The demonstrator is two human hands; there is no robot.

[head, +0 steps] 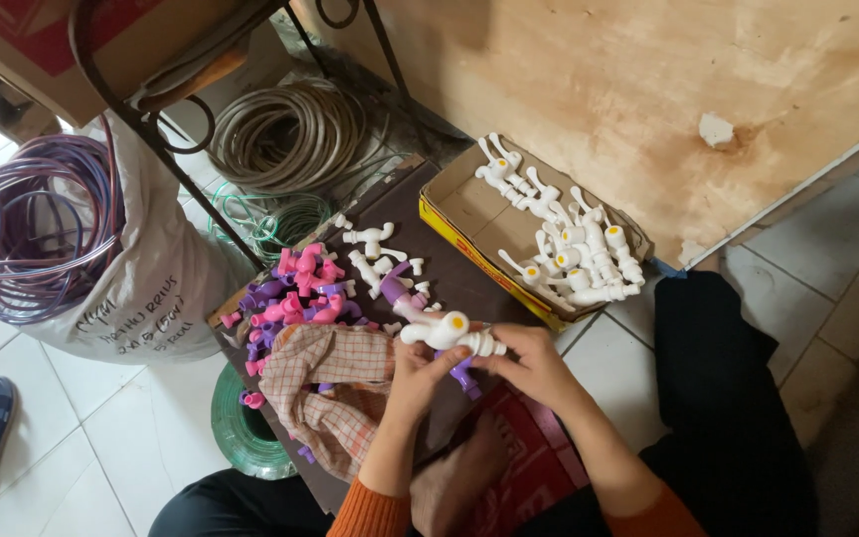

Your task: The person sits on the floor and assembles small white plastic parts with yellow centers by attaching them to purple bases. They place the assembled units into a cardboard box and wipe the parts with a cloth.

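1. My left hand [418, 370] grips the white tap [447, 331] from below, fingers curled around its body.
2. My right hand [529, 360] pinches the tap's threaded end, so both hands hold it just above the dark board [449, 270].
3. A checked cloth [325, 383] lies just beside my left wrist.
4. Pink and purple parts [295, 290] are heaped beyond the cloth.
5. A cardboard box [459, 204] with more white taps [574, 249] sits near my right hand, against the plywood [589, 89].
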